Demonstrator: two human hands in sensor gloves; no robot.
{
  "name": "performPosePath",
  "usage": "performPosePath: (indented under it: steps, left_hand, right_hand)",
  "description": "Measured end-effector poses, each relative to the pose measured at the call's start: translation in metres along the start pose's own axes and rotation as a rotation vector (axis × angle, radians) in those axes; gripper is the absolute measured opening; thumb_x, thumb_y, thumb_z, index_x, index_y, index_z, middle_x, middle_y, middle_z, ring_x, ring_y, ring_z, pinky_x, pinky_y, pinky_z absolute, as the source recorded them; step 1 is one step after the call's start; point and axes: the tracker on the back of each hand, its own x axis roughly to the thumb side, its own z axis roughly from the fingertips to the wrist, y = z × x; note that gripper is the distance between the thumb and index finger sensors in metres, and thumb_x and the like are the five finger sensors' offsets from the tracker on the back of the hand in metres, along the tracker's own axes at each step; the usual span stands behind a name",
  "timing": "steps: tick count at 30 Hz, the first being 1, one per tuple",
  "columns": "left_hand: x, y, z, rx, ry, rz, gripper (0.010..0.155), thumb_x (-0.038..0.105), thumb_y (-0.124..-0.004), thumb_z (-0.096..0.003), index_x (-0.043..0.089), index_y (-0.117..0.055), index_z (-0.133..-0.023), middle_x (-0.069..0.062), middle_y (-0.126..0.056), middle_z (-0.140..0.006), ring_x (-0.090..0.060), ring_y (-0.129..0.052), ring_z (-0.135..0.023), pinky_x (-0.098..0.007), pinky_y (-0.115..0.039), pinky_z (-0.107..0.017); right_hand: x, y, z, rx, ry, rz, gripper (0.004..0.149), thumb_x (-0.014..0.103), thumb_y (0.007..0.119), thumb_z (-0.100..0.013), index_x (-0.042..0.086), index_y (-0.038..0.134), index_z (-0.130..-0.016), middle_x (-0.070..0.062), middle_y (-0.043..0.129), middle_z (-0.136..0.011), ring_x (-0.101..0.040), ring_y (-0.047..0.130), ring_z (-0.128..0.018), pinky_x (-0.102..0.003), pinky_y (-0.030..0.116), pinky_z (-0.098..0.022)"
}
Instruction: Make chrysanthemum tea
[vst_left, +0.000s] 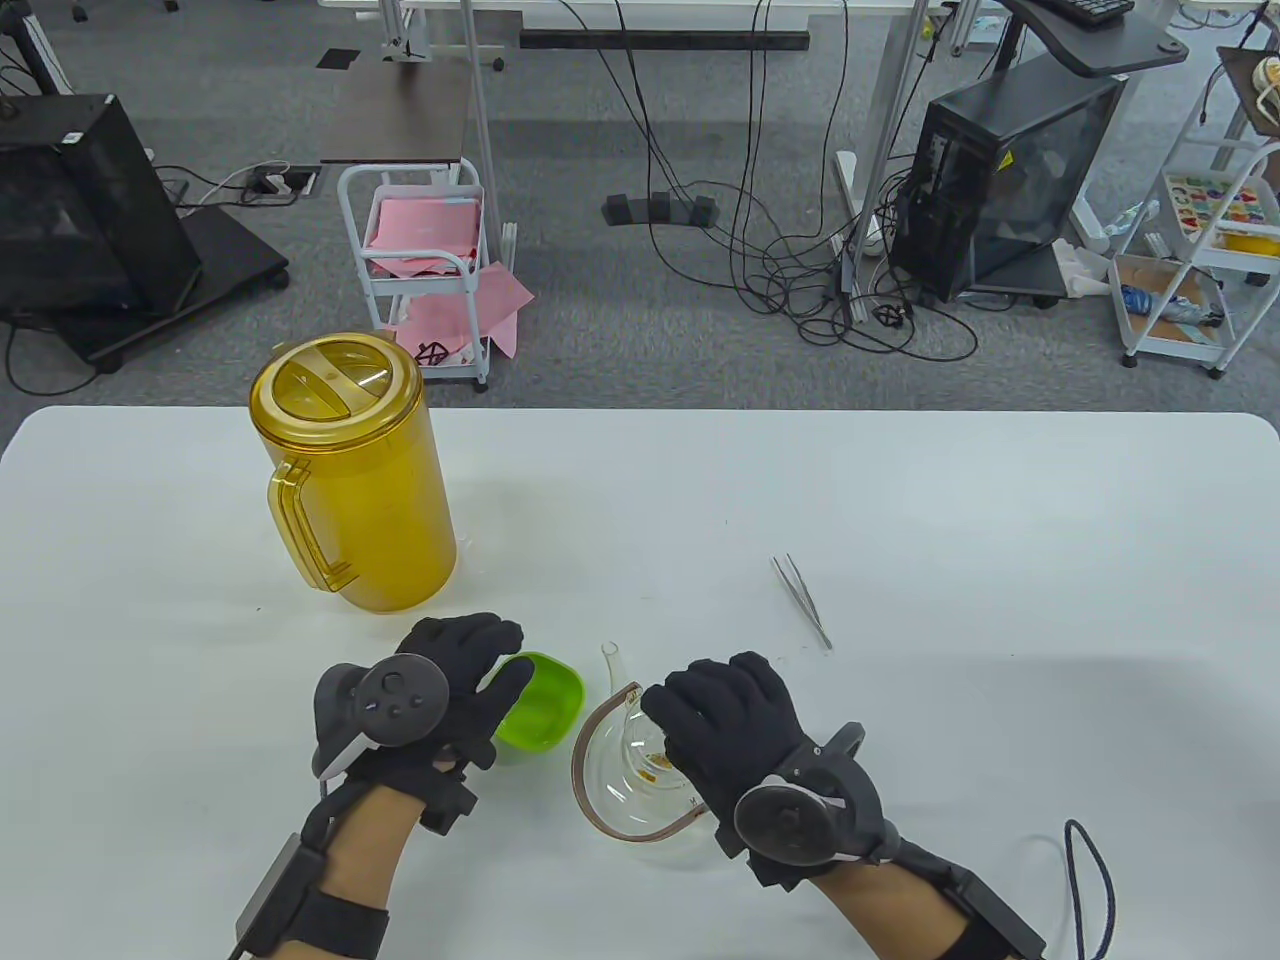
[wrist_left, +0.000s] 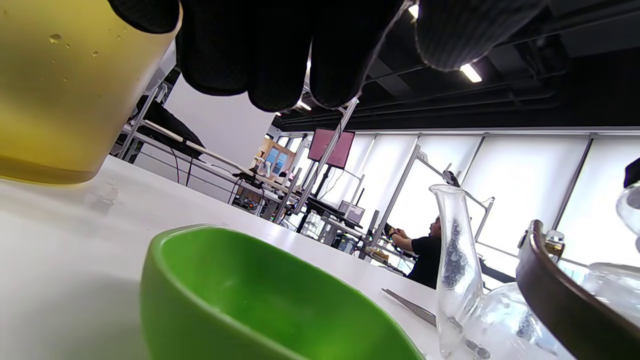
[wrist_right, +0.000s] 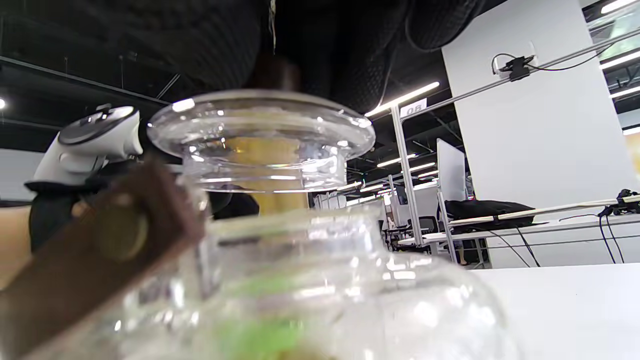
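A glass teapot (vst_left: 625, 790) with a brown hoop handle stands at the table's front, its spout (wrist_left: 452, 260) pointing away. My right hand (vst_left: 700, 710) is over its mouth. In the right wrist view its fingers grip the knob of the glass lid (wrist_right: 260, 135), which sits just above the pot's opening (wrist_right: 310, 240). Yellowish bits show inside the pot. A green bowl (vst_left: 545, 705) sits to the pot's left. My left hand (vst_left: 500, 660) reaches over the bowl's left rim with relaxed fingers (wrist_left: 280, 50) and holds nothing. The bowl (wrist_left: 260, 300) looks empty.
A tall amber pitcher (vst_left: 350, 480) with a lid and handle stands behind my left hand. Metal tweezers (vst_left: 802, 600) lie on the white table (vst_left: 1000, 560) behind and right of the teapot. A black cord (vst_left: 1090, 880) loops at the front right.
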Motion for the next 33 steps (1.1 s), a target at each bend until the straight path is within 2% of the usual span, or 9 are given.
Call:
performPosePath:
  steps: [5,8,16,19,24,29,33]
  left_hand:
    - [-0.001,0.002,0.000,0.007,0.005,-0.006,0.057,0.059,-0.071,-0.0566,0.022,-0.078,-0.100,-0.013,-0.082,-0.106,-0.044,-0.075,-0.095,-0.068,-0.048,-0.075]
    - [-0.001,0.003,0.000,0.009,0.008,-0.007,0.058,0.059,-0.071,-0.0567,0.022,-0.078,-0.100,-0.013,-0.082,-0.105,-0.044,-0.075,-0.094,-0.068,-0.048,-0.075]
    - [0.000,0.001,0.000,-0.003,0.001,-0.015,0.058,0.059,-0.071,-0.0566,0.022,-0.077,-0.100,-0.013,-0.082,-0.105,-0.044,-0.075,-0.094,-0.068,-0.048,-0.075]
    - [-0.001,0.002,0.000,-0.002,0.007,-0.012,0.058,0.059,-0.071,-0.0567,0.022,-0.077,-0.101,-0.013,-0.082,-0.106,-0.044,-0.074,-0.095,-0.068,-0.048,-0.075]
    - [-0.004,0.002,0.001,0.002,0.021,-0.006,0.058,0.059,-0.070,-0.0567,0.022,-0.077,-0.101,-0.013,-0.082,-0.106,-0.044,-0.073,-0.097,-0.068,-0.047,-0.075]
    - [-0.008,0.003,0.001,0.007,0.037,0.004,0.062,0.059,-0.070,-0.0567,0.023,-0.068,-0.107,-0.013,-0.078,-0.111,-0.045,-0.069,-0.102,-0.068,-0.044,-0.077]
    - [-0.012,0.002,0.001,0.004,0.053,0.003,0.065,0.060,-0.070,-0.0565,0.024,-0.064,-0.110,-0.013,-0.073,-0.116,-0.045,-0.064,-0.107,-0.067,-0.041,-0.077]
  right_hand:
    - [-0.001,0.013,-0.001,0.060,0.001,0.025,0.048,0.036,0.075,-0.058,0.027,0.074,-0.105,-0.005,0.073,-0.106,-0.035,0.076,-0.101,-0.066,0.049,-0.075]
    - [-0.004,0.013,-0.001,0.067,0.001,0.016,0.048,0.038,0.074,-0.058,0.031,0.073,-0.105,-0.003,0.072,-0.107,-0.035,0.075,-0.102,-0.066,0.049,-0.075]
    - [-0.021,-0.013,0.002,-0.074,0.080,-0.014,0.049,0.040,0.071,-0.058,0.031,0.071,-0.106,-0.001,0.070,-0.109,-0.034,0.071,-0.105,-0.066,0.047,-0.076]
    - [-0.038,-0.028,0.005,-0.139,0.148,-0.008,0.051,0.041,0.070,-0.058,0.030,0.067,-0.108,-0.002,0.067,-0.110,-0.034,0.069,-0.106,-0.065,0.047,-0.076]
    - [-0.087,-0.045,0.014,-0.216,0.340,-0.070,0.057,0.047,0.069,-0.057,0.028,0.061,-0.111,-0.002,0.062,-0.113,-0.035,0.064,-0.109,-0.065,0.046,-0.077]
    - [-0.131,-0.041,0.023,-0.163,0.485,-0.098,0.062,0.052,0.069,-0.056,0.028,0.058,-0.112,-0.003,0.059,-0.115,-0.037,0.060,-0.111,-0.065,0.045,-0.077]
    - [-0.157,-0.030,0.029,-0.062,0.570,-0.069,0.066,0.055,0.069,-0.056,0.027,0.055,-0.114,-0.003,0.057,-0.117,-0.038,0.057,-0.112,-0.066,0.045,-0.077]
